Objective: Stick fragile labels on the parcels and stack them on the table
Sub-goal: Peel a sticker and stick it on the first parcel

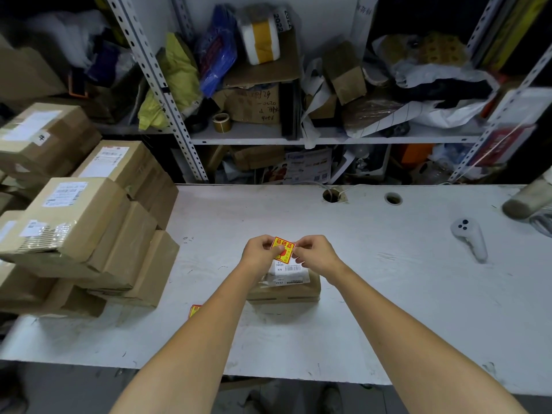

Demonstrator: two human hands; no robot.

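The label (282, 249), red and yellow, is pinched between both hands. The left hand (261, 253) grips its left edge with the thumb over the face, and the right hand (316, 253) nips the right edge with curled fingers. Whether the backing is off cannot be told. Just under the hands sits the parcel (286, 289), a small brown box with a white slip on top, flat on the table (373, 309). More labels (194, 310) peek out beside the left forearm. Well left of the left hand stands the stack (89, 234) of boxes, and well right of the right hand lies a white controller (470, 239).

The likeliest slip is placement. The white slip fills most of the parcel's top directly below the hands, so a label set straight down would probably cover the barcode. With both grips so close together, the sticky side could also fold onto itself or cling to a finger. Nothing holds the parcel, so a one-sided press may skid it. The stack looks uneven, and a careless addition could shift it
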